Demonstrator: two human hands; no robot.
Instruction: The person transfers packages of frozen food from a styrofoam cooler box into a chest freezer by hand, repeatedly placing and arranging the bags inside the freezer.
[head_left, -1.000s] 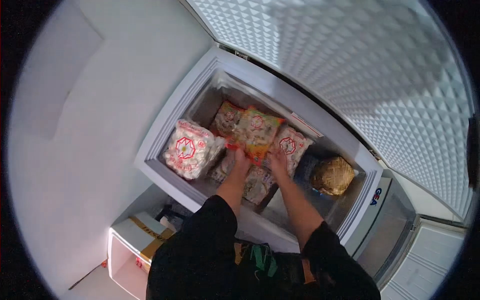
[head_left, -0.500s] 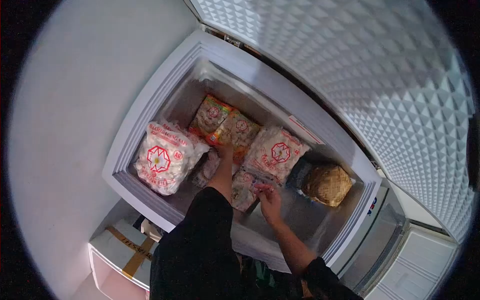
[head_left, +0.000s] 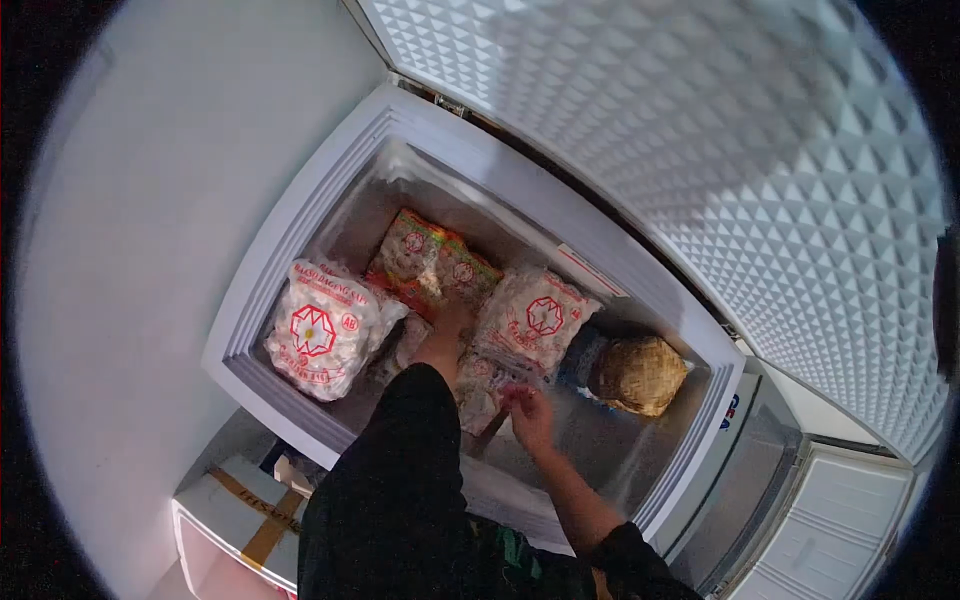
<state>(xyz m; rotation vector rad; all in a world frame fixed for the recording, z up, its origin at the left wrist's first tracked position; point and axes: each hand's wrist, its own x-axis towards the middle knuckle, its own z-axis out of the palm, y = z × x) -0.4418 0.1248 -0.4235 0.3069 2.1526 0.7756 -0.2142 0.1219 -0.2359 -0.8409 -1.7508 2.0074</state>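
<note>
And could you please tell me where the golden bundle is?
In the head view, the golden bundle lies in the freezer, toward its right end, beside dark blue packaging.

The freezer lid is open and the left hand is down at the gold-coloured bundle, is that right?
Not quite: the left hand is at the orange-edged bags, not the gold-coloured bundle, as the head view shows. The freezer lid is indeed open.
</note>
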